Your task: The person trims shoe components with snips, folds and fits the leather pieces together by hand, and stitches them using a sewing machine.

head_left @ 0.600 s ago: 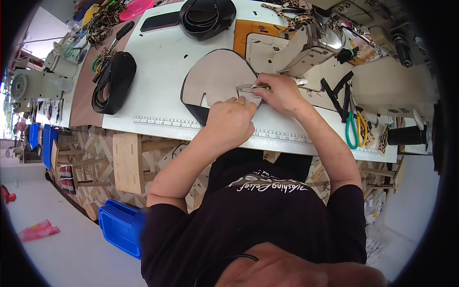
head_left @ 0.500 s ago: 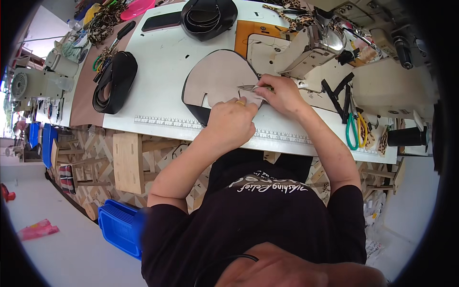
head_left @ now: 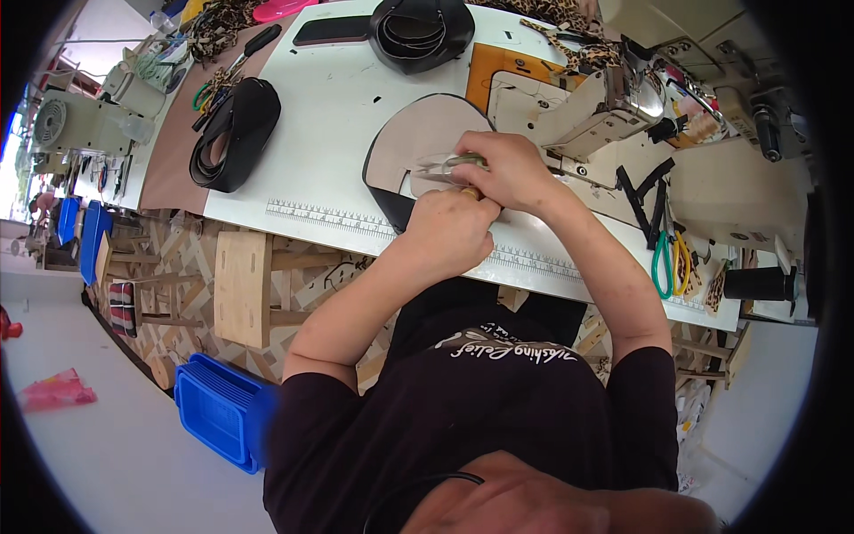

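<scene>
A rounded beige piece with a black edge (head_left: 418, 125) lies on the white table in front of me, with a notch near its lower left. My left hand (head_left: 449, 230) presses on its near edge, fingers closed on the material. From the right, my right hand (head_left: 509, 173) is closed around small thread snips (head_left: 434, 165) with a greenish handle. Their blades point left over the beige surface and look spread. The two hands almost touch, and they hide the near right part of the piece.
A sewing machine (head_left: 609, 116) stands right of the piece. Black looped bands (head_left: 236, 133) lie at left, another black roll (head_left: 418, 36) at the back beside a dark phone (head_left: 331, 30). Green-handled scissors (head_left: 662, 267) rest at right. A printed ruler (head_left: 329, 216) runs along the front edge.
My right hand has moved left over the beige piece with the snips, and their blades now look wider apart. My left hand stays at the near edge. The whole view has shifted slightly.
</scene>
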Available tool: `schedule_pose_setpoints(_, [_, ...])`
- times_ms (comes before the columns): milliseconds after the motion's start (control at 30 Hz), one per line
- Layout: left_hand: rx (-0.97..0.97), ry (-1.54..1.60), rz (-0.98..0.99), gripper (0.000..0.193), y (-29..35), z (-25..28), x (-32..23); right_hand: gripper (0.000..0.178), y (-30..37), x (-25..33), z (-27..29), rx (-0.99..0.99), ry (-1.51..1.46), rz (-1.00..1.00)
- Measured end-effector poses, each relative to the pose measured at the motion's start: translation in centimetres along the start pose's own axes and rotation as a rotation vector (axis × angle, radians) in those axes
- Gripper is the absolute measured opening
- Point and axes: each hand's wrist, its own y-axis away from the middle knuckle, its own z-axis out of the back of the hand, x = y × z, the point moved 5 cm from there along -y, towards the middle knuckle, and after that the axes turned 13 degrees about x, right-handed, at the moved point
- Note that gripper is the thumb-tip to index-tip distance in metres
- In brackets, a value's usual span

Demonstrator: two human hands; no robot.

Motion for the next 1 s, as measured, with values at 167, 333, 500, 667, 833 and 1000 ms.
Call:
schedule_pose_setpoints(167, [0.091, -0.023, 0.062, 0.017, -1.0, -0.8, -3.6, 0.022, 0.2, -2.1, -0.8, 0.158, -0.034, -0.021])
schedule_pose_setpoints(333, [0.116, -0.047, 0.041, 0.017, 3.1, 1.8, -0.5, 0.020, -1.8, 2.8, -2.4, 0.107, -0.103, -0.021])
schedule_pose_setpoints(500, [0.059, 0.023, -0.019, 0.018, 7.6, 4.7, 0.5, 0.019, -2.3, 7.9, -3.1, 0.121, 0.152, 0.022])
schedule_pose_setpoints(667, [-0.383, 0.494, 0.120, 0.022, 18.8, 16.3, 7.1, 0.026, 0.1, 13.6, 1.8, -0.638, -0.464, 0.222])
schedule_pose_setpoints(833, [-1.029, 1.535, -0.268, 0.028, 25.0, 19.3, 15.2, 0.023, 2.3, 8.7, 3.6, -0.571, -0.380, 0.083])
schedule_pose_setpoints(1000, [-1.025, 1.734, -0.361, 0.035, 18.5, 19.3, 19.3, 0.023, 1.3, 6.1, 1.6, -0.504, -0.371, -0.068])
